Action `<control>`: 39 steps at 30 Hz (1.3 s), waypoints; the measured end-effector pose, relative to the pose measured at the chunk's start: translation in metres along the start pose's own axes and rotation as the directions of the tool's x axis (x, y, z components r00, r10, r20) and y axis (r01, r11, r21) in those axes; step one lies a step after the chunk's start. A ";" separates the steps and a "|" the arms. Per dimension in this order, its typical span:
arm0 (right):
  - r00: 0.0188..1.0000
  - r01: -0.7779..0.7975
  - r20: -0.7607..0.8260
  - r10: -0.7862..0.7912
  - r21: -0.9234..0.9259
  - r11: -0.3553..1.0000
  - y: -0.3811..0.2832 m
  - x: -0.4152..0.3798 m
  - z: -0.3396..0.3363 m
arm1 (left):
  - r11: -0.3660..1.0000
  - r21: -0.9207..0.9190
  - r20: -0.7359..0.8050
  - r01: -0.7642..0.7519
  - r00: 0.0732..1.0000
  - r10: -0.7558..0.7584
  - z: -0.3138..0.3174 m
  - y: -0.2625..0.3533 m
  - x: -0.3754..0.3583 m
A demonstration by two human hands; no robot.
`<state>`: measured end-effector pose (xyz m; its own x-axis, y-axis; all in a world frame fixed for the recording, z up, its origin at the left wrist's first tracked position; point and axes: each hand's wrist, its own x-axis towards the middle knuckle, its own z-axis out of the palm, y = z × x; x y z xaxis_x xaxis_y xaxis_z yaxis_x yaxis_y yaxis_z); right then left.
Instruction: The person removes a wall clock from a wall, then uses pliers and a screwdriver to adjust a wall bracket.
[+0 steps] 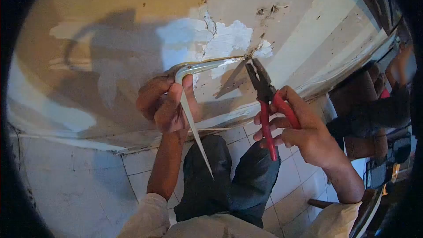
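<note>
Left grip (165, 105): pale L-shaped bracket (202, 67); right grip (308, 139): red-handled pliers (265, 91).

Glossy, smooth metal on the bracket (202, 67); dull metal and red plastic on the pliers (266, 91); rough, flaking paint on the wall (229, 36); matt cloth on the trousers (209, 161).

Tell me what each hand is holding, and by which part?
The left hand holds an L-shaped metal bracket near its bend; the right hand holds pliers by their red handles.
</note>
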<state>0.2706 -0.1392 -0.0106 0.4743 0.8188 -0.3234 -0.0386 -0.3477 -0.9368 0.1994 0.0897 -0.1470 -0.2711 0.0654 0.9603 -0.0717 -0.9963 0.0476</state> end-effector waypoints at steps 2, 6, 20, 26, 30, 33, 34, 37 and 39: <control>0.998 -0.015 -0.067 0.016 0.019 1.000 -0.009 -0.002 0.007 | 0.999 0.005 0.024 0.035 0.999 -0.035 -0.001 0.005 0.005; 0.989 -0.087 -0.118 0.086 -0.003 0.996 -0.017 -0.004 0.018 | 0.999 0.017 0.032 0.031 0.999 -0.032 -0.001 0.007 0.007; 0.957 -0.133 -0.259 0.130 0.008 0.991 -0.031 -0.007 0.015 | 0.999 -0.001 0.069 0.053 0.996 -0.053 0.016 0.015 0.009; 0.960 -0.101 -0.255 0.118 0.078 0.992 -0.023 -0.003 0.024 | 0.993 -0.072 0.078 0.098 0.993 -0.093 0.008 0.015 0.007; 0.961 -0.064 -0.259 0.094 0.123 0.990 -0.019 -0.002 0.030 | 0.990 -0.084 0.069 0.111 0.992 -0.105 0.003 0.015 0.007; 0.960 -0.038 -0.267 0.087 0.185 0.982 -0.014 0.000 0.037 | 0.998 0.000 0.134 0.061 0.989 -0.060 -0.001 0.012 0.012; 0.959 -0.029 -0.270 0.088 0.215 0.976 -0.013 0.000 0.039 | 0.996 -0.034 0.105 0.076 0.992 -0.072 0.000 0.012 0.010; 0.961 -0.036 -0.256 0.102 0.251 0.967 -0.013 0.001 0.043 | 0.992 -0.067 0.067 0.110 0.992 -0.106 0.003 0.014 0.006; 0.965 -0.041 -0.242 0.105 0.255 0.966 -0.012 0.001 0.043 | 0.993 0.015 0.112 0.120 0.986 -0.121 -0.002 0.014 0.008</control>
<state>0.2341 -0.1148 -0.0056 0.6665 0.6426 -0.3780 -0.2813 -0.2527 -0.9257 0.1944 0.0760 -0.1386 -0.1515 0.1788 0.9721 -0.0895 -0.9819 0.1667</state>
